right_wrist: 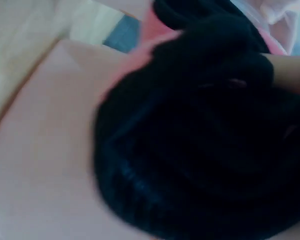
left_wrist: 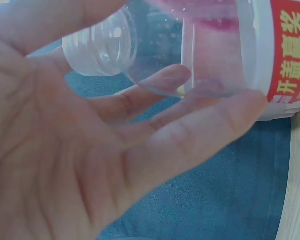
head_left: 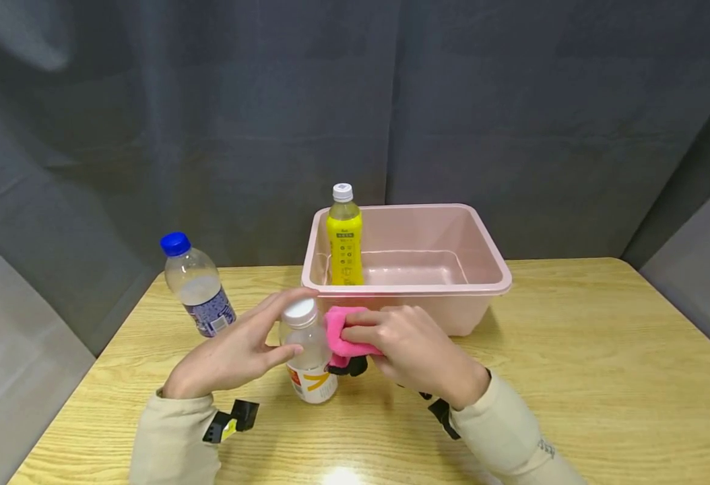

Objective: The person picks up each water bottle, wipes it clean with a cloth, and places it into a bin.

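A clear plastic bottle (head_left: 312,387) with a white top and a white, red and orange label stands on the table. My left hand (head_left: 240,343) is around its upper part, thumb near its side and index finger beyond the top. In the left wrist view the fingers are spread loosely beside the bottle (left_wrist: 160,45); whether they press it I cannot tell. With bent fingers, my right hand (head_left: 415,343) grips a pink and black cloth (head_left: 345,330) against or very near the bottle's right side. Dark folds of the cloth (right_wrist: 190,150) fill much of the right wrist view, blurred.
A pink plastic basin (head_left: 415,289) stands behind the hands, with a yellow-labelled bottle (head_left: 345,249) upright at its left end. At the left on the wooden table (head_left: 603,377) is a blue-capped bottle (head_left: 200,289). Dark curtain (head_left: 270,135) hangs behind.
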Available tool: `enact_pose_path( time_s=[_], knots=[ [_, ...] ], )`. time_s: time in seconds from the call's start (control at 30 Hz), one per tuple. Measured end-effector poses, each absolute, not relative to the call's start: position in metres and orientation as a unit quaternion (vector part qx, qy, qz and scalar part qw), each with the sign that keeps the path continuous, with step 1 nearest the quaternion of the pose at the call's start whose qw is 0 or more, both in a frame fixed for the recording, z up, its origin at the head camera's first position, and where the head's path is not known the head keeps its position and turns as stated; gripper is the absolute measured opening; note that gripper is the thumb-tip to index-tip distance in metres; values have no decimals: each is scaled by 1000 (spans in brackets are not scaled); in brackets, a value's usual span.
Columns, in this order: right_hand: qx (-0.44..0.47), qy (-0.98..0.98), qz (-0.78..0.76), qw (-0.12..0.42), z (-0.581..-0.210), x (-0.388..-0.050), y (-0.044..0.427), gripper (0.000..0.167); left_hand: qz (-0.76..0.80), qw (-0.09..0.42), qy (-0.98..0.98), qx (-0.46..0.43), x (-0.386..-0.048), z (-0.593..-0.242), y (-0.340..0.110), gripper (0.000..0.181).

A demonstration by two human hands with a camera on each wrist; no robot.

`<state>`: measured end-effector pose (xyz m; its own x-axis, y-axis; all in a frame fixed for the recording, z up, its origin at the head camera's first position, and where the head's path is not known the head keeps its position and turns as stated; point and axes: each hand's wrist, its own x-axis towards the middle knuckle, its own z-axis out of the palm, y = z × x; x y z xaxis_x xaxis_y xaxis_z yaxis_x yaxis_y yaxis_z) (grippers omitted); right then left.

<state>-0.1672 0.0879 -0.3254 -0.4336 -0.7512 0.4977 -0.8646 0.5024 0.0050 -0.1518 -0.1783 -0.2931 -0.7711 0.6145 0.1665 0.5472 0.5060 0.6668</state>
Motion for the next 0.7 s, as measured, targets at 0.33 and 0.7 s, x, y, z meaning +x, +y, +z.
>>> enact_pose_path(
  time_s=[0.33, 0.7],
  knots=[
    [470, -876, 56, 87, -358, -169, 72, 32, 357, 38, 875, 324, -150, -293, -179, 67],
    [477, -874, 52, 83, -352, -169, 75, 35, 358, 44, 875, 324, -151, -293, -178, 69]
  ],
)
